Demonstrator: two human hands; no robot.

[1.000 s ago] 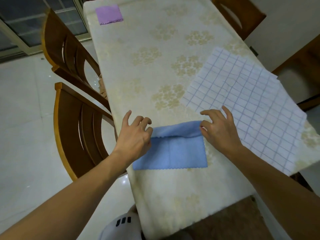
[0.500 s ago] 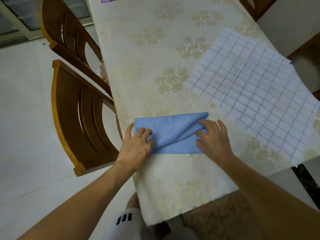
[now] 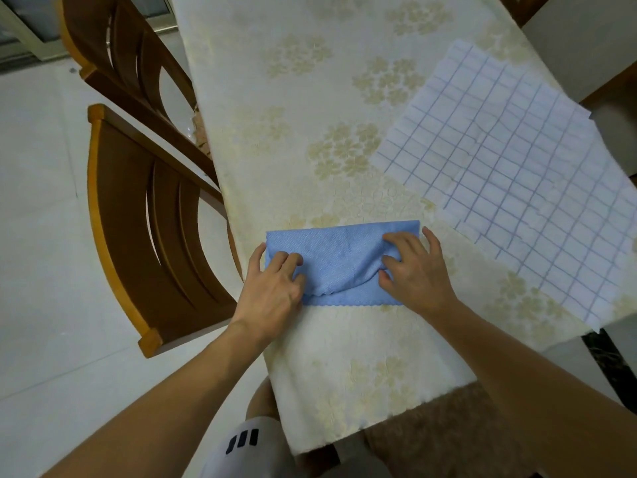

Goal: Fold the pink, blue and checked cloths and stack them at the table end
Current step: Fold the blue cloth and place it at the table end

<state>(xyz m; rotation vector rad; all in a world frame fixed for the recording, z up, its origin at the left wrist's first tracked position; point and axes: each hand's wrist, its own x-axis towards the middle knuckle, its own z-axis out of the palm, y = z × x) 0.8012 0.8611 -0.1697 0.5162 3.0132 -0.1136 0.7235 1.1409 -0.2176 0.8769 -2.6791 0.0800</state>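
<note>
The blue cloth (image 3: 343, 257) lies near the table's near end, doubled over towards me into a long strip. My left hand (image 3: 274, 288) pinches its folded layer at the left end. My right hand (image 3: 415, 270) pinches the same layer at the right end. The top layer sags between the hands, and the scalloped bottom edge shows below it. The white checked cloth (image 3: 517, 174) lies spread flat to the right, partly over the table edge. The pink cloth is out of view.
The table (image 3: 310, 98) wears a cream flowered cover. Two wooden chairs (image 3: 144, 208) stand close along its left side. A dark wooden piece shows at the right beyond the checked cloth. White tiled floor lies to the left.
Both hands have drawn the blue cloth's far edge towards me over the near half, so the cloth is now about half as deep. The camera tilted down, and the pink cloth left the view.
</note>
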